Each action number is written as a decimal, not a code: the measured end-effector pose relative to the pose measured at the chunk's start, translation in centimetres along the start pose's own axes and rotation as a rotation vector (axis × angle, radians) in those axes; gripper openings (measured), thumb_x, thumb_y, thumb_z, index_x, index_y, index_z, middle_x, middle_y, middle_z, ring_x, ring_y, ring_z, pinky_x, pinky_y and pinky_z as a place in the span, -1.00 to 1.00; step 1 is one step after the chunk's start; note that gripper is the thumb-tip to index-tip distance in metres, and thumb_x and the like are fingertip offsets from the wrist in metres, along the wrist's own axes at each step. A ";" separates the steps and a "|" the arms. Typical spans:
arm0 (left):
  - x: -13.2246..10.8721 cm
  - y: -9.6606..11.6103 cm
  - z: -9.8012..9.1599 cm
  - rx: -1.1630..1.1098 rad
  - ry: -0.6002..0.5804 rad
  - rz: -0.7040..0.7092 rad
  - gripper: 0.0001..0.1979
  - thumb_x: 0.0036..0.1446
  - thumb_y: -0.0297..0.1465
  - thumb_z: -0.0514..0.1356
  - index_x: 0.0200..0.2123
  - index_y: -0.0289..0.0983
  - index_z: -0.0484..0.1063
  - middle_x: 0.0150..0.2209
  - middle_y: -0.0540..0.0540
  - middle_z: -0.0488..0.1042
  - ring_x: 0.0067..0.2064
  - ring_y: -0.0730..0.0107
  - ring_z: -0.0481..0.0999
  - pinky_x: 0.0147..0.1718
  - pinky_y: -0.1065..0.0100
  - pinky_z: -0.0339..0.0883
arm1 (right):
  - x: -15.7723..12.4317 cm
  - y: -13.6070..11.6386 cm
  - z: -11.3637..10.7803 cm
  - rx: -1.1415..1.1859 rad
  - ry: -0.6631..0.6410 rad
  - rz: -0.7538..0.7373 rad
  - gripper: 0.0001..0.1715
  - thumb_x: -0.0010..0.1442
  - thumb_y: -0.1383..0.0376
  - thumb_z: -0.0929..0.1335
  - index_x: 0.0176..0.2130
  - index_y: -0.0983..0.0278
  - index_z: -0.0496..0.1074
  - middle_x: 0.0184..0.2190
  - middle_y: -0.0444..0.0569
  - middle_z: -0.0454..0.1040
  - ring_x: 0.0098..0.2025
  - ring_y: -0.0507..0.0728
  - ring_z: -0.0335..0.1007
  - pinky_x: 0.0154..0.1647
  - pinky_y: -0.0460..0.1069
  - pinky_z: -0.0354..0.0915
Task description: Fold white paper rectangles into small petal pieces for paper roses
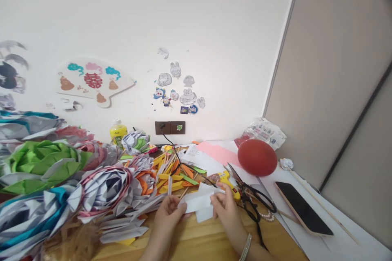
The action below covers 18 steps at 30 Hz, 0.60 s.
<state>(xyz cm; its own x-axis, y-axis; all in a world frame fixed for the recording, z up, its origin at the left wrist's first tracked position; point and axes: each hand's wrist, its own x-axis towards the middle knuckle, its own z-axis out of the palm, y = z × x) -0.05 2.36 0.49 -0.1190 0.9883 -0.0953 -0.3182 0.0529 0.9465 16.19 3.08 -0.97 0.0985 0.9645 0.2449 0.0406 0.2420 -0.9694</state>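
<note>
Low in the middle of the view, both of my hands hold one folded piece of white paper (199, 202) just above the wooden table (196, 240). My left hand (168, 212) pinches its left end. My right hand (225, 208), with a bracelet on the wrist, pinches its right side. Black scissors (254, 204) lie right beside my right hand. A yellow glue gun (226, 179) lies just behind the paper.
Large folded paper flowers (101, 189) fill the table's left side. Coloured paper strips and sticks (177, 173) lie behind my hands. To the right are a red ball (257, 157), a dark phone (303, 212), a thin wooden stick (321, 204) and a yellow bottle (118, 132) by the wall.
</note>
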 end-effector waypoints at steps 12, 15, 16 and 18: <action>0.2 -1.3 0.0 0.562 -0.186 0.136 -0.65 -0.33 -0.17 0.28 -0.74 -0.28 0.22 -0.73 0.12 0.20 -0.66 0.56 0.17 -0.64 0.49 -0.01 | 0.4 -0.9 -0.8 0.092 -0.032 0.012 -0.57 0.15 0.10 0.21 -0.07 0.31 0.13 -0.63 -0.19 0.27 -0.67 0.00 0.15 -0.66 -0.10 0.15; 0.9 -1.9 -0.3 0.445 -0.198 -0.021 -0.54 -0.37 0.00 0.24 -0.70 -0.24 0.17 -0.82 0.15 0.20 -0.77 0.57 0.12 -0.72 0.48 -0.05 | -0.1 -1.2 -0.9 0.008 0.019 -0.077 -0.62 0.19 0.13 0.17 -0.06 0.30 0.15 -0.54 -0.13 0.34 -0.66 -0.02 0.15 -0.62 -0.10 0.16; 1.1 -2.0 -0.4 0.404 -0.193 -0.060 -0.52 -0.39 0.02 0.25 -0.68 -0.24 0.18 -0.82 0.12 0.25 -0.77 0.55 0.16 -0.72 0.48 0.00 | -0.3 -1.3 -1.0 -0.036 0.010 -0.126 -0.66 0.19 0.15 0.17 -0.08 0.29 0.19 -0.52 -0.11 0.35 -0.63 -0.01 0.19 -0.59 -0.10 0.18; 1.3 -1.7 -0.5 0.327 -0.175 -0.109 -0.52 -0.43 0.01 0.29 -0.65 -0.28 0.26 -0.75 0.04 0.39 -0.70 0.50 0.30 -0.64 0.47 0.15 | -0.5 -1.4 -0.9 -0.171 -0.089 -0.254 -0.74 0.18 0.22 0.19 -0.15 0.27 0.29 -0.49 -0.08 0.39 -0.52 0.04 0.29 -0.50 -0.09 0.22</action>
<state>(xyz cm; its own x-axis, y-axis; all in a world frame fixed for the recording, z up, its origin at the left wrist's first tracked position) -0.16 3.47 -1.43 0.0702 0.9823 -0.1738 0.0003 0.1742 0.9847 17.02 2.14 0.23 -0.0235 0.8830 0.4689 0.2202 0.4620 -0.8591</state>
